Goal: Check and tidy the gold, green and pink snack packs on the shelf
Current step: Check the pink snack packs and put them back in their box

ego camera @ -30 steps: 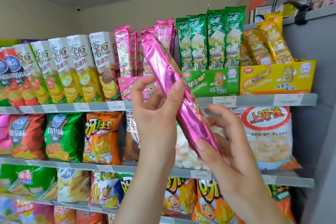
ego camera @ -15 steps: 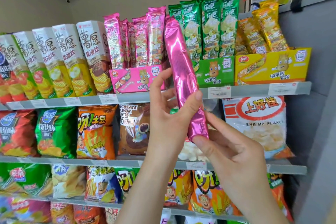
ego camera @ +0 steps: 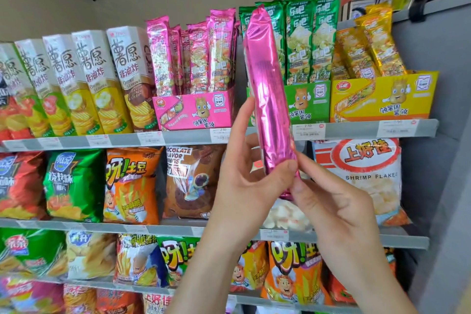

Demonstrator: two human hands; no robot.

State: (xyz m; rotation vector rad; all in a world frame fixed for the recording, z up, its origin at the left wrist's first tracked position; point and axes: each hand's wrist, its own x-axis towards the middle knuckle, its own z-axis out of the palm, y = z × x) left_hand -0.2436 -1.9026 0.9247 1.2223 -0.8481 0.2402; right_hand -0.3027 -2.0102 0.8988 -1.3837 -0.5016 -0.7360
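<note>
I hold a long pink foil snack pack (ego camera: 267,89) nearly upright in front of the top shelf, its plain back side toward me. My left hand (ego camera: 244,176) grips its lower part between thumb and fingers. My right hand (ego camera: 331,209) pinches its bottom end. Behind it, on the top shelf (ego camera: 356,130), stand a pink display box (ego camera: 193,112) with several pink packs (ego camera: 196,56), a green box (ego camera: 308,102) with green packs (ego camera: 313,38), and a yellow box (ego camera: 382,99) with gold packs (ego camera: 369,43) leaning left.
Tall chip cartons (ego camera: 84,84) fill the top shelf's left side. The lower shelves hold chip bags, among them a shrimp flakes bag (ego camera: 367,176) and a brown chocolate bag (ego camera: 191,181). A grey side panel (ego camera: 433,148) closes the shelf on the right.
The pink pack has swung from a left-leaning tilt to nearly upright and shifted right, now in front of the green packs. Both hands slid toward its lower end.
</note>
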